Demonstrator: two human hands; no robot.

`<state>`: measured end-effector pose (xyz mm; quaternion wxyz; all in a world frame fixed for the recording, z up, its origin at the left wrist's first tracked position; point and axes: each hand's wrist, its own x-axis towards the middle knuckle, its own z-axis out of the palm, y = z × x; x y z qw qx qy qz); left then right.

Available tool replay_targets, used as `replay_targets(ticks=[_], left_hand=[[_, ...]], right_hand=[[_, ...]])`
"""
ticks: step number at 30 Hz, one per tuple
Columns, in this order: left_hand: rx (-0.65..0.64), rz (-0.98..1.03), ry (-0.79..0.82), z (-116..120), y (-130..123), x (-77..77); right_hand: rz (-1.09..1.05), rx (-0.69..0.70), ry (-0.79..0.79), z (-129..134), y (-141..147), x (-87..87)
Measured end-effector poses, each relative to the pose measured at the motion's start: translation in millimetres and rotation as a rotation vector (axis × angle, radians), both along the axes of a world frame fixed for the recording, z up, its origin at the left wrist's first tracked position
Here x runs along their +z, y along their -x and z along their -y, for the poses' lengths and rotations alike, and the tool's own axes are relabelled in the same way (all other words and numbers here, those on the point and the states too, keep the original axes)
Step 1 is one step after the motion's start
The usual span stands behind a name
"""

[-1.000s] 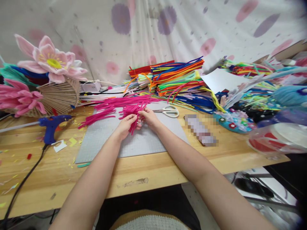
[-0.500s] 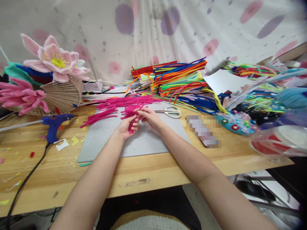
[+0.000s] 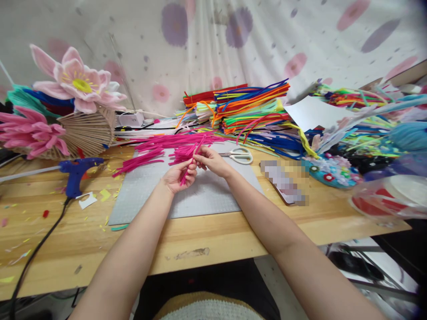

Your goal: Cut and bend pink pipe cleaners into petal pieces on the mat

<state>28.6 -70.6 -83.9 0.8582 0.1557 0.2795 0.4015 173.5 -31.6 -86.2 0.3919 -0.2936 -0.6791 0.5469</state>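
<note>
Both hands meet over the grey cutting mat. My left hand is closed around magenta pipe cleaners, whose ends stick out below its fingers. Close against it, my right hand pinches the upper part of the same pipe cleaners, thumb and fingertips together. How many strands are held is hidden by the fingers. Just behind the hands lie cut magenta pieces, with another small bundle to the left and a longer pile along the mat's far edge. White-handled scissors rest right of my right hand.
A blue glue gun with a black cord stands at left, near pink fuzzy flowers and a woven fan. Multicoloured pipe cleaners are stacked at the back. A blurred phone and a plastic tub sit at right.
My right hand's fingers have shifted slightly along the pipe cleaners, and a strand now stands up more plainly above them. My left hand keeps its hold.
</note>
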Motion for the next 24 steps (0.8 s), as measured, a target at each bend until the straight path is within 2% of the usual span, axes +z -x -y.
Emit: replay_targets(ticks=[3, 5, 9, 12, 15, 17, 19, 21, 24], left_hand=[[0.072, -0.174, -0.073, -3, -3, 2.4], [0.14, -0.357, -0.178, -5, -5, 1.8], [0.357, -0.853, -0.572, -4, -8, -4.7], [0.559, -1.266, -0.872, 0, -11, -9.4], [0.656, -1.469, -0.995, 4, -14, -12.2], [0.675, -1.451, -0.985, 4, -16, -14.0], [0.659, -1.341, -0.91, 2, -17, -15.7], [0.571, -1.144, -0.745, 0, -16, -16.5], [0.357, -0.745, -0.423, -4, -10, -13.9]], right_hand=[[0.036, -0.036, -0.042, -1, 1, 3.8], [0.103, -0.092, -0.103, -3, 1, 3.7], [0.353, -0.238, -0.266, -6, 1, 1.4], [0.515, -0.331, -0.322, -6, 4, 0.2], [0.581, -0.417, -0.333, -3, 8, -1.1], [0.571, -0.446, -0.326, -3, 8, -1.3], [0.484, -0.407, -0.292, -4, 5, 0.5], [0.304, -0.337, -0.221, -6, -2, 5.1], [-0.024, -0.3, -0.1, -11, -16, 14.2]])
